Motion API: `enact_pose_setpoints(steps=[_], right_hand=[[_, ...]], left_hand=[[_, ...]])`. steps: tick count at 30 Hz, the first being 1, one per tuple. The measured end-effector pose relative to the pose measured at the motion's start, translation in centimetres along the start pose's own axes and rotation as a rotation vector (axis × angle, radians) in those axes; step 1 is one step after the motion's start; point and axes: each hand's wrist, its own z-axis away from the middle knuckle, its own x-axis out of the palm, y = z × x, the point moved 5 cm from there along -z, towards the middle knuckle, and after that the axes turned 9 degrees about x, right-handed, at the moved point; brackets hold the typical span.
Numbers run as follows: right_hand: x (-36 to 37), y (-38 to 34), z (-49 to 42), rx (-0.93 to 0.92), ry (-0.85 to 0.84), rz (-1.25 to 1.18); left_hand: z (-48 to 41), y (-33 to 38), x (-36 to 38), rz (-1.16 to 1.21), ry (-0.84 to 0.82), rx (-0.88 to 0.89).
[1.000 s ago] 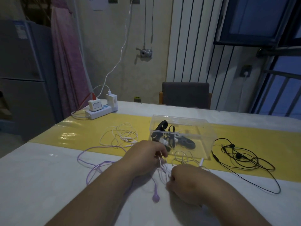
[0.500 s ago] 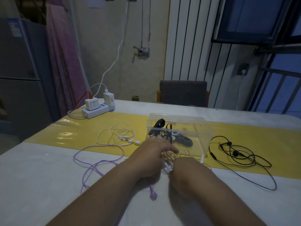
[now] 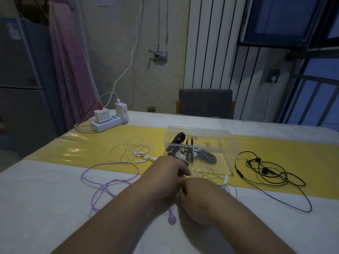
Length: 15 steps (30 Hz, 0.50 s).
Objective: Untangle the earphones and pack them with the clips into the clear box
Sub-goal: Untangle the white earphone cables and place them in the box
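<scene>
My left hand [image 3: 165, 177] and my right hand [image 3: 199, 202] meet just in front of the clear box [image 3: 227, 158], both pinching a tangle of white earphones [image 3: 207, 174] whose plug end pokes out to the right. Black and white clips [image 3: 185, 152] lie inside the open box. A second pair of white earphones [image 3: 134, 150] lies loose on the yellow strip to the left. Purple earphones [image 3: 108, 182] trail across the white table, one bud near my wrists. Black earphones [image 3: 269, 173] lie coiled to the right of the box.
A white power strip [image 3: 108, 121] with chargers and cables sits at the table's far left corner. A grey chair [image 3: 205, 103] stands behind the far edge. The yellow strip [image 3: 82, 145] runs across the white table [image 3: 36, 198].
My two hands have come closer together and moved up toward the box, gathering the white cable between them. The view has shifted slightly.
</scene>
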Motion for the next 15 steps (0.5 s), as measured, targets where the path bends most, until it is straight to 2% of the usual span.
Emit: enact_pose_setpoints(steps=[15], right_hand=[[-2.9, 1.6, 0.9, 0.001, 0.09, 0.083]], left_hand=[[-0.3, 0.7, 0.2, -0.01, -0.008, 0.193]])
